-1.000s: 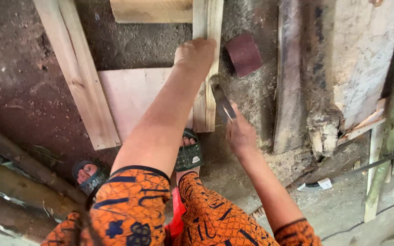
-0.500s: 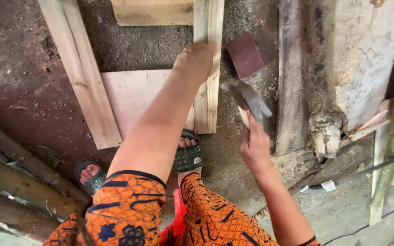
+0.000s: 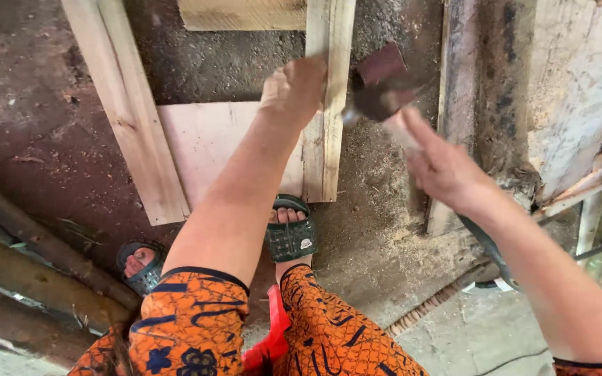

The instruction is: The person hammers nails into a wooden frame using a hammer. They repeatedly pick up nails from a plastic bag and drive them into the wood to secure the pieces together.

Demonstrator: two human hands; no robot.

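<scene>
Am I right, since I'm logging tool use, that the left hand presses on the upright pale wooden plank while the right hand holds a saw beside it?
Not quite: the right hand holds a dark-headed, wooden-handled hammer, not a saw. The head view shows it raised, blurred, beside the upright pale wooden plank, which the left hand does press on.

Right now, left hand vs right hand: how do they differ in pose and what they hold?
The left hand is sharp in the picture, pressed down on the upright wooden slat; the right hand is motion-blurred above the floor. The left hand holds no tool; the right hand grips a hammer by its handle. The left arm reaches straight forward; the right comes in from the side. Both are bare.
</scene>
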